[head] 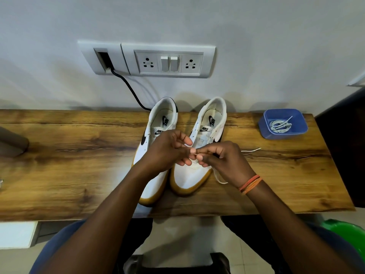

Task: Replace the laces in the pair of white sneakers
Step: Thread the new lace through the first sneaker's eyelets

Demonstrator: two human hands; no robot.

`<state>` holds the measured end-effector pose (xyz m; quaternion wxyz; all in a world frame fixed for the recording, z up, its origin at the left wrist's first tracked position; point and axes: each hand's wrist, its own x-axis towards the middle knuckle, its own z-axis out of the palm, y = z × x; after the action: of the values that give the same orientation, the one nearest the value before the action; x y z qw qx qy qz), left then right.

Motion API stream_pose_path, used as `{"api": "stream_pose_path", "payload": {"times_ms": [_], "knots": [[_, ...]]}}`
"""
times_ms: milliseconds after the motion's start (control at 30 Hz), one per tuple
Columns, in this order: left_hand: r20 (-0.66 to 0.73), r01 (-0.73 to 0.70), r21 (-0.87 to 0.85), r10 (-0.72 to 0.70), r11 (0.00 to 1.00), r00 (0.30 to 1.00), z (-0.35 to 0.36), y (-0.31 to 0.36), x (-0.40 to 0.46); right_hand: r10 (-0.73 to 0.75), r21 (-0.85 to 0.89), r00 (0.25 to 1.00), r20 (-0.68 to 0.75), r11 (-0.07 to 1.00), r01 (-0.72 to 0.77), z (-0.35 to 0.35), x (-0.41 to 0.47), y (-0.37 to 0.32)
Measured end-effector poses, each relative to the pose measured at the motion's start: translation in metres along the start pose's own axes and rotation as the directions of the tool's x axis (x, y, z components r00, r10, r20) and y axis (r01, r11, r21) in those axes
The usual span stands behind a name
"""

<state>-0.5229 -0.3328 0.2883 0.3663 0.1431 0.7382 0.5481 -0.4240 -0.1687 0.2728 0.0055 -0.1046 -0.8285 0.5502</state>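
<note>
Hands (192,153) pinch the lace (250,150) over the right sneaker (194,175); we should keep its tip stiff and thread squarely.

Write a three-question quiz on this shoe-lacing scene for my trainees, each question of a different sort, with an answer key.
1. True or false: the blue container holds a coiled white lace.
2. Multiple choice: over which shoe do the left hand and the right hand meet? A. the left sneaker B. the right sneaker C. neither
3. Fill the gap: a loose lace end lies on the wooden ____ to the right of the shoes.

Key
1. True.
2. B; both hands work at its eyelet area, and the right hand seems to pinch a lace there.
3. Table.
</note>
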Motion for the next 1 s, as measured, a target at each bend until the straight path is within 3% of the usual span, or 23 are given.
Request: {"api": "stream_pose_path", "payload": {"times_ms": [67,167,267,400,533,733,900,1000], "knots": [[-0.015,0.011,0.005,-0.011,1.0,1.0,0.0,-0.002,0.002,0.047,-0.048,0.998,-0.044,0.998,-0.049,-0.003,0.001,0.002],[-0.163,0.009,0.225,0.029,0.974,0.986,0.001,-0.014,0.007,0.16,-0.108,0.977,-0.141,0.979,-0.175,-0.006,0.004,0.01],[-0.245,0.042,0.381,0.057,0.924,0.968,0.006,-0.02,0.008,0.17,-0.203,0.97,-0.172,0.958,-0.204,-0.003,0.007,0.017],[-0.211,0.14,0.475,-0.043,0.869,0.977,0.018,-0.023,0.006,0.189,-0.125,0.967,-0.169,0.969,-0.212,-0.001,0.007,0.019],[-0.184,0.127,0.566,-0.025,0.814,0.983,0.028,-0.034,0.005,0.163,-0.169,0.971,-0.174,0.967,-0.192,0.003,0.003,0.021],[-0.154,0.106,0.48,-0.035,0.871,0.987,0.044,-0.043,0.001,0.132,-0.228,0.974,-0.183,0.958,-0.173,0.012,0.002,0.026],[-0.154,0.091,0.47,-0.02,0.878,0.988,0.046,-0.047,0.002,-0.009,-0.563,1.0,-0.005,0.827,0.005,0.01,0.0,0.029],[-0.149,0.094,0.434,-0.031,0.896,0.988,0.043,-0.046,0.002,-0.046,-0.652,0.998,0.042,0.755,0.063,0.011,0.0,0.026]]}}
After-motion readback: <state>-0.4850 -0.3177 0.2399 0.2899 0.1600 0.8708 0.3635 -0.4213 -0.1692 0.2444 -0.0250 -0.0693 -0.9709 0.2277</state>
